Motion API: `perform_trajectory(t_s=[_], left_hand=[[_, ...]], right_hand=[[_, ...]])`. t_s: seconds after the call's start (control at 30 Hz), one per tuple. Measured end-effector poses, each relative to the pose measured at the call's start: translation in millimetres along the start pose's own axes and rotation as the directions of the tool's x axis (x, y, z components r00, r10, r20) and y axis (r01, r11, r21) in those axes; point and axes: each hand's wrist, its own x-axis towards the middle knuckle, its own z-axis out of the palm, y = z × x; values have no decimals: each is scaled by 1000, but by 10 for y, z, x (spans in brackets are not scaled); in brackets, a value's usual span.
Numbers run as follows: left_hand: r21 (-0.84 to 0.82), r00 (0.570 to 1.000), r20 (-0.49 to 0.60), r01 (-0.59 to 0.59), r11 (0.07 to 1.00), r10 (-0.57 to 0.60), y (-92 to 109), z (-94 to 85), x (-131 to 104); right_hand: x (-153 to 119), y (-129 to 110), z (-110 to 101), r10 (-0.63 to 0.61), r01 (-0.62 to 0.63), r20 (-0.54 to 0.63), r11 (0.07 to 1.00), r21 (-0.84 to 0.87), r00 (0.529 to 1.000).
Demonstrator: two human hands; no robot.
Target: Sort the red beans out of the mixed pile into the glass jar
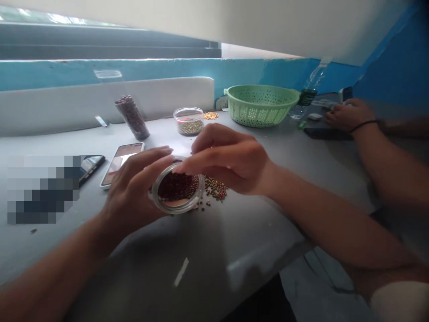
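Note:
My left hand (pixel 132 190) is wrapped round a clear plastic jar (pixel 154 193), tilted so its open mouth faces me. Small dark red beans (pixel 179 184) lie inside it. Over the jar's right rim is my right hand (pixel 231 158), its fingers closed in a pinch with the tips at the mouth. Whatever is between those fingertips is hidden. Beside and behind the jar, a loose pile of mixed red and green beans (pixel 216 188) spreads on the grey table (pixel 254 232), partly covered by my right hand.
Farther back stand a tall container of dark beans (pixel 132 117), a clear tub of green beans (pixel 190 127), yellow kernels (pixel 211 115), a green basket (pixel 263 107) and a bottle (pixel 306 96). A phone (pixel 122 163) lies left. Another person's hand (pixel 351 116) is at right.

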Motion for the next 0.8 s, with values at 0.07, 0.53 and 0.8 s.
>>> perform_trajectory(t_s=[0.07, 0.53, 0.8], left_hand=[[6, 1000, -19, -6, 1000, 6, -19, 7, 10], [113, 993, -33, 121, 986, -117, -91, 13, -67], [115, 999, -43, 5, 993, 0, -70, 9, -10]], right_hand=[[26, 59, -90, 107, -98, -89, 990, 100, 990], [-111, 500, -69, 333, -587, 786, 809, 47, 521], [-112, 528, -27, 320, -598, 814, 801, 41, 485]])
